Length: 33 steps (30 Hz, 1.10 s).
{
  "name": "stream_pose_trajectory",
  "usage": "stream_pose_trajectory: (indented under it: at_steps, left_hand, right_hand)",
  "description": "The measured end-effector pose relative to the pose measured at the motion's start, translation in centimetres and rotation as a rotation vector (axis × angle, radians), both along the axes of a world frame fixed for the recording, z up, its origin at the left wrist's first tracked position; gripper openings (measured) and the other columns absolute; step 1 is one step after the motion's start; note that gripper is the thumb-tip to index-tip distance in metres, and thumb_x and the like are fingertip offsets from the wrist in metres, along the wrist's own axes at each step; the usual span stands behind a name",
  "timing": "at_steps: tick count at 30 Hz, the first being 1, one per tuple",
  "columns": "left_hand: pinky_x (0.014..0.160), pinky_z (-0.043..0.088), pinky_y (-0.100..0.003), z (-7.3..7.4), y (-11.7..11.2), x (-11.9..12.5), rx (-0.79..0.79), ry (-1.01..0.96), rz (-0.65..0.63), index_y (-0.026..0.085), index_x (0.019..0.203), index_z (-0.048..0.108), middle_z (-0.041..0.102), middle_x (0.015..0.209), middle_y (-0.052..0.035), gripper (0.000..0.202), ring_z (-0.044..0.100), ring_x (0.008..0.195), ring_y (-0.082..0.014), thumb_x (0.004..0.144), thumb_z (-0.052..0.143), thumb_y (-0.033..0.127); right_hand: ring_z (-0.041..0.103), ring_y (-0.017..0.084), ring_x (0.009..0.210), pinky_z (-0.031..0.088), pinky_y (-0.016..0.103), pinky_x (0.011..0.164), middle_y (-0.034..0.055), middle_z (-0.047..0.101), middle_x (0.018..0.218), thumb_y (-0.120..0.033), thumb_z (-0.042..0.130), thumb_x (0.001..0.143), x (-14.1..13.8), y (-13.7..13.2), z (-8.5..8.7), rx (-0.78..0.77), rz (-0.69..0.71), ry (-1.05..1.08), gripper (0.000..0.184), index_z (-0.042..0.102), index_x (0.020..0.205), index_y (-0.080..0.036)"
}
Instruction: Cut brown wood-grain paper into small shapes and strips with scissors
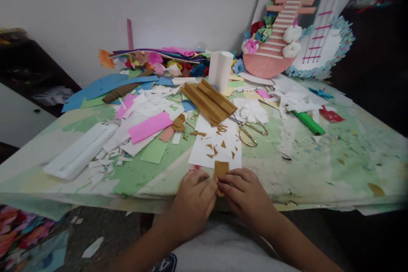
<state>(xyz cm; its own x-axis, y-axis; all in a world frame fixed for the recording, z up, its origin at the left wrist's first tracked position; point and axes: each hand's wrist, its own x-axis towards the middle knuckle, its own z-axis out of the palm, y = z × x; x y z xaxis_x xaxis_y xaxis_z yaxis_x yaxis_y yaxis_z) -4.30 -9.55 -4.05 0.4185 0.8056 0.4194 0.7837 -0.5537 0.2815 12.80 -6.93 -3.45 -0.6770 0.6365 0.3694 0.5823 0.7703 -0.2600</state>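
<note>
Brown paper [221, 168]: one small piece, between left hand [194, 197] and right hand [247, 192]
Hands: two, both pinching its near part
Scissors [241, 123]: one pair, farther, right
White roll [225, 71]: one, far

Left hand [195, 197] and right hand [247, 191] close together, fingers [232, 179] bent in pinch; bare forearms [156, 234] slant inward from both sides.

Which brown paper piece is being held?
The small brown piece held between the left hand and right hand. The larger folded brown paper lies farther back by the scissors; tiny scraps lie loose, mostly on the white sheet.
</note>
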Motion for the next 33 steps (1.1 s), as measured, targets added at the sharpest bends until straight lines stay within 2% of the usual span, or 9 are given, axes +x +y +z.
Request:
stream_pose_trajectory:
  at_steps: [6,9,11,13,16,20,22,27,33]
  left_hand:
    - [0.066,0.042,-0.034,0.7,0.0,0.4,-0.201,-0.138,0.112,0.019,0.079,0.054,0.057,0.073,-0.0036,0.009,0.05,0.073,-0.0169,0.073,0.048,0.022]
    - [0.068,0.043,-0.034,0.5,0.0,0.4,-0.176,-0.148,0.168,0.018,0.082,0.05,0.058,0.075,-0.004,0.009,0.051,0.074,-0.017,0.074,0.048,0.021]
    - [0.071,0.042,-0.035,0.2,0.1,0.4,-0.137,-0.152,0.205,0.016,0.09,0.047,0.059,0.077,-0.0046,0.018,0.053,0.077,-0.0181,0.073,0.049,0.021]
    - [0.072,0.042,-0.035,0.1,0.1,0.5,-0.128,-0.16,0.226,0.016,0.096,0.044,0.06,0.076,-0.004,0.025,0.053,0.078,-0.0185,0.072,0.05,0.022]
    - [0.071,0.041,-0.035,0.0,0.1,0.8,-0.135,-0.167,0.242,0.017,0.097,0.043,0.06,0.073,-0.0025,0.025,0.054,0.076,-0.0178,0.073,0.049,0.023]
    - [0.063,0.04,-0.032,0.1,-0.1,1.1,-0.138,-0.127,0.236,0.017,0.079,0.048,0.057,0.068,-0.0021,0.009,0.05,0.068,-0.0162,0.074,0.046,0.024]
    - [0.059,0.038,-0.032,0.1,-0.1,1.1,-0.136,-0.074,0.215,0.017,0.071,0.049,0.055,0.065,-0.0019,0.009,0.048,0.064,-0.0161,0.075,0.045,0.025]
    - [0.061,0.036,-0.033,-0.1,-0.4,1.0,-0.076,0.024,0.149,0.017,0.077,0.055,0.056,0.07,-0.0038,0.014,0.047,0.068,-0.0174,0.076,0.043,0.024]
    - [0.06,0.036,-0.034,-0.3,-0.6,1.0,-0.033,0.116,0.109,0.017,0.079,0.058,0.055,0.072,-0.0049,0.018,0.045,0.068,-0.0175,0.075,0.043,0.027]
  right_hand:
    - [0.049,0.016,0.081,0.038,0.033,0.073,0.0033,0.064,0.084,-0.022,0.047,0.078,0.4,0.4,-0.1,-0.088,-0.006,0.115,0.017,0.059,0.089,-0.02]
    - [0.05,0.014,0.072,0.039,0.029,0.067,0.0026,0.063,0.074,-0.023,0.045,0.079,0.4,0.5,-0.1,-0.197,-0.037,0.121,0.016,0.058,0.087,-0.02]
    - [0.05,0.014,0.069,0.038,0.028,0.064,0.0026,0.061,0.07,-0.023,0.045,0.079,0.3,0.6,0.1,-0.257,-0.08,0.116,0.015,0.059,0.084,-0.019]
    - [0.05,0.014,0.068,0.038,0.028,0.063,0.0025,0.06,0.068,-0.023,0.045,0.079,0.1,0.7,0.2,-0.289,-0.121,0.113,0.014,0.059,0.082,-0.019]
    - [0.05,0.015,0.067,0.038,0.028,0.063,0.0023,0.059,0.068,-0.024,0.047,0.077,-0.1,0.8,0.4,-0.328,-0.167,0.094,0.012,0.058,0.08,-0.02]
    - [0.05,0.014,0.065,0.037,0.027,0.058,0.0027,0.058,0.068,-0.024,0.049,0.074,-0.4,1.1,0.5,-0.337,-0.233,0.067,0.009,0.055,0.077,-0.018]
    - [0.049,0.014,0.062,0.035,0.026,0.056,0.0018,0.057,0.066,-0.024,0.049,0.073,-0.5,1.3,0.6,-0.338,-0.239,0.044,0.008,0.053,0.075,-0.018]
    - [0.045,0.012,0.057,0.031,0.024,0.052,0.0001,0.053,0.06,-0.022,0.046,0.073,-0.6,1.5,0.8,-0.323,-0.234,-0.03,0.006,0.049,0.07,-0.018]
    - [0.045,0.012,0.056,0.031,0.024,0.052,0.0002,0.052,0.059,-0.023,0.047,0.072,-0.5,1.5,0.7,-0.295,-0.228,-0.007,0.006,0.05,0.071,-0.018]
